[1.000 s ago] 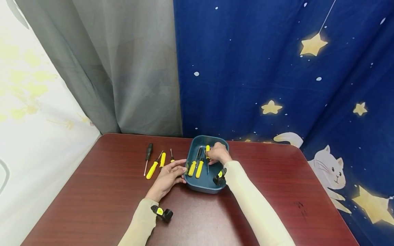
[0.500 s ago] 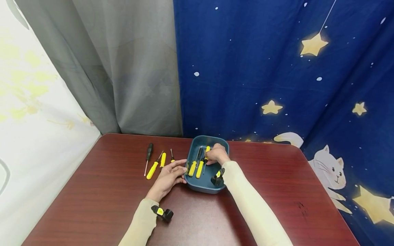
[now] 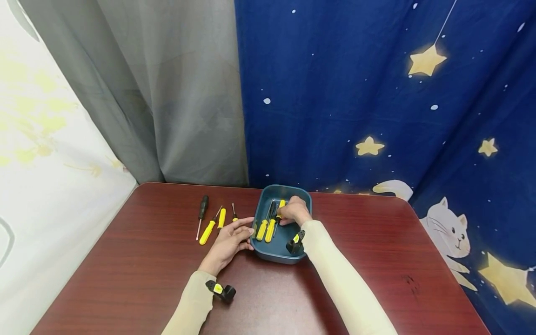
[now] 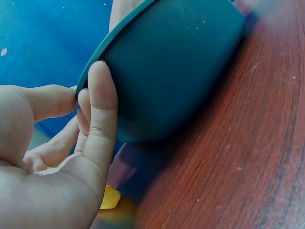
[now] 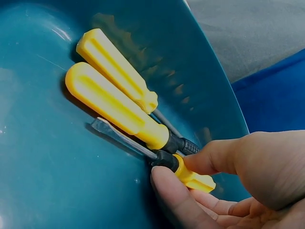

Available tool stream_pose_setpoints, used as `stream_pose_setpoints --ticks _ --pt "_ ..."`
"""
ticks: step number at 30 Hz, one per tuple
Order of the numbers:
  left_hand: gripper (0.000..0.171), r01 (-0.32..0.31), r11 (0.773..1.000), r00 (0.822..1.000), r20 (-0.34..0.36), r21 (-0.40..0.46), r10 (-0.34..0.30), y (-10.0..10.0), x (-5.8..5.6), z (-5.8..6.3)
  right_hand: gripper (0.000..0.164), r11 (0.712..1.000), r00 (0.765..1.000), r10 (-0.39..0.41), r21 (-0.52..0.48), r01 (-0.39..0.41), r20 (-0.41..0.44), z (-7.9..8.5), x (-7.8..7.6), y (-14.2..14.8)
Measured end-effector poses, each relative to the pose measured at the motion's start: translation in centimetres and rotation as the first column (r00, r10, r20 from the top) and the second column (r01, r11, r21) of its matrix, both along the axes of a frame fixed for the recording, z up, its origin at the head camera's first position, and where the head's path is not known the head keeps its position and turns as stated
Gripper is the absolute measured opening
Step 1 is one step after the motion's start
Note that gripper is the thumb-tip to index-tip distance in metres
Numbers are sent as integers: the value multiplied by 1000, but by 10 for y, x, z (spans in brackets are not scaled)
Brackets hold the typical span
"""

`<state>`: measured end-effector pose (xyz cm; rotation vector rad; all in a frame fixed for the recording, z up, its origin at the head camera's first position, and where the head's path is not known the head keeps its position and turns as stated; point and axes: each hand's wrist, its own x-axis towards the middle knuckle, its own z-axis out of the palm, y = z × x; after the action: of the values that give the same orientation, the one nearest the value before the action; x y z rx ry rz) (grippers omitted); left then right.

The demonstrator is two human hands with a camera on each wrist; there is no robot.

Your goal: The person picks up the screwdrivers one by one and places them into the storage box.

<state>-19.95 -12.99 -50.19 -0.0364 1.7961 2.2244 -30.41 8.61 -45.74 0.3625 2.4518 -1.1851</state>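
A teal plastic box [image 3: 274,257] stands near the table's far edge. My left hand [image 3: 228,242] pinches its left rim, thumb and fingers on either side of the wall in the left wrist view. Inside the box, my right hand [image 3: 295,210] pinches a flathead screwdriver [image 5: 193,180] by its yellow handle near the black collar, blade toward me. Two more yellow-handled screwdrivers, one with a black collar [image 5: 112,102] and one nearer the wall [image 5: 116,69], lie side by side to its left in the head view. Their far ends are partly hidden in the right wrist view.
Left of the box on the red-brown table [image 3: 138,270] lie a black-handled screwdriver [image 3: 203,207], a yellow screwdriver [image 3: 207,231], a yellow handle [image 3: 222,217] and a thin-shafted driver [image 3: 233,211] partly behind my left hand. Curtains [image 3: 201,93] hang behind the table.
My right hand has shifted slightly left with the screwdriver, bringing it close against the other two in the box. My left hand has stayed on the rim.
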Motion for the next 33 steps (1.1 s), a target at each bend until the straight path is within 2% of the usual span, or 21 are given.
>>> stream_pose_setpoints --ticks 12,18,24,28,33 --pt "48 12 1000 1000 -9 -5 -12 -2 0 -2 18 1000 1000 20 -9 -20 -6 -3 1 1" --pt "49 11 1000 1000 -14 -5 -11 -1 1 -2 19 999 999 44 8 -43 -16 1 4 2" --pt "49 13 1000 1000 -15 -4 -13 -2 0 -2 22 995 995 95 20 -94 -38 5 8 6" --pt "49 15 1000 1000 -15 -3 -15 -1 0 -2 25 988 989 137 78 -132 -53 8 9 7" --pt "50 16 1000 1000 -17 -1 -16 -2 0 -3 43 966 968 227 151 -209 -111 12 13 10"
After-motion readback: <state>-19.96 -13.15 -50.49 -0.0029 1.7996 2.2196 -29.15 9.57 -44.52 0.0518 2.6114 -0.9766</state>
